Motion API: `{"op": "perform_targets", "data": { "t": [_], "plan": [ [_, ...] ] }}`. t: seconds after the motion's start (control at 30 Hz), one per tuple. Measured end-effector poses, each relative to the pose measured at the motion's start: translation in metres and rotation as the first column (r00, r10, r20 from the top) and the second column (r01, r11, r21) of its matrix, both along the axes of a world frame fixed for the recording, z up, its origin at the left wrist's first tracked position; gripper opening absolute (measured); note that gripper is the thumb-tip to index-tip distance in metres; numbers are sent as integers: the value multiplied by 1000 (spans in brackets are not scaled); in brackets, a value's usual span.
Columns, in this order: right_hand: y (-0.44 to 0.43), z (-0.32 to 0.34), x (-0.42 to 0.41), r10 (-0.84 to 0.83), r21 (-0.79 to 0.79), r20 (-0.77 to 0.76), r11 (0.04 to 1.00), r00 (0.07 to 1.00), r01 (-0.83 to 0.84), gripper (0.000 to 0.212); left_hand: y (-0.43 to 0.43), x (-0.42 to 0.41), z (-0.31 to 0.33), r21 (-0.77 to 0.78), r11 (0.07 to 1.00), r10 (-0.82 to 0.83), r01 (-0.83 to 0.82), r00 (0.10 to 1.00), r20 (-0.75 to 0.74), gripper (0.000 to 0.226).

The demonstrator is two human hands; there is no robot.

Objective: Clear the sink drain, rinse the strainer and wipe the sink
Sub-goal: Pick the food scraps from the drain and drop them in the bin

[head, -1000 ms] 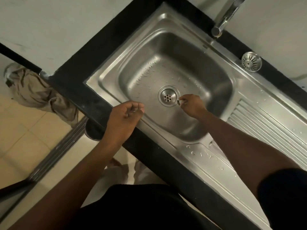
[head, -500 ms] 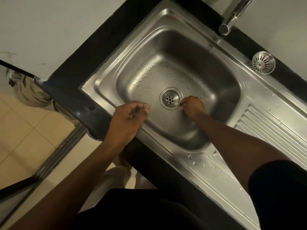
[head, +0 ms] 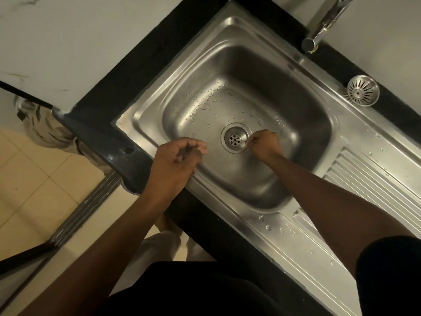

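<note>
one steel sink [head: 205,71], one basin with one open drain [head: 235,138], one ridged draining board [head: 373,185] to its right, one tap [head: 319,30] at the far rim, and one strainer [head: 362,90]. the strainer lay out of the drain, its slotted face up, on the sink's far flange at the edge of the black worktop [head: 127,87], well apart from the drain and to the right of the tap. water droplets were scattered over the basin floor and the near flange.

two bare hands, yours. your right hand [head: 265,144] was down inside the basin, just beside the drain on its right, the fingers curled in and the fingertips [head: 252,139] pinched together at the drain's rim. the grip was closed to a fine pinch; whether anything small lay between the fingertips cannot be told at this size. your left hand [head: 175,160] hung over the near left edge of the basin, above the rim, curled into a loose fist with the thumb against the fingers; whether it held anything cannot be told, and it touched neither drain nor strainer.

one crumpled cloth [head: 45,128] hung off the worktop's left end, below a dark bar. beige floor tiles [head: 34,179] showed beneath it. your dark sleeve [head: 391,270] covered the right upper arm.
</note>
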State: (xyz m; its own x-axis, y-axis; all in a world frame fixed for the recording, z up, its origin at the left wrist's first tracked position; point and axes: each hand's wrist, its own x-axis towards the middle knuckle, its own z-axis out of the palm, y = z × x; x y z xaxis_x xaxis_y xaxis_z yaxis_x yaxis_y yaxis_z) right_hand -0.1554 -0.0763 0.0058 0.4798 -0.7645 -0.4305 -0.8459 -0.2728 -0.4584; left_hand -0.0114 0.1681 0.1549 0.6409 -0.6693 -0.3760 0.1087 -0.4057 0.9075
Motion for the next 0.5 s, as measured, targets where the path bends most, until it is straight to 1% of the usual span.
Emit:
{"op": "perform_targets", "data": {
  "t": [0.07,0.1,0.13,0.2,0.27,0.33,0.43,0.5],
  "plan": [
    [5,17,5,-140,105,139,986,980,126,12,3,4,3,-15,1000,13,-13,1000,-16,11],
    [10,29,7,-229,189,210,963,951,190,8,5,6,5,-21,1000,20,-21,999,-25,11],
    [16,42,10,-319,288,279,928,906,238,5,7,9,7,-28,999,25,-26,999,-30,11],
    [32,72,16,-433,432,398,866,809,251,5,12,14,9,-35,999,38,-39,999,-31,11],
    [53,103,23,-479,519,480,831,735,202,3,20,20,12,-44,998,54,-55,998,-23,11],
    [78,133,34,-498,566,530,810,686,151,8,32,27,15,-51,996,74,-74,997,-14,11],
    [120,167,54,-473,572,571,816,671,88,10,57,41,18,-51,993,112,-111,994,13,11],
    [149,182,70,-422,548,589,835,690,43,9,78,51,20,-29,988,151,-150,988,33,12]
  ]
}}
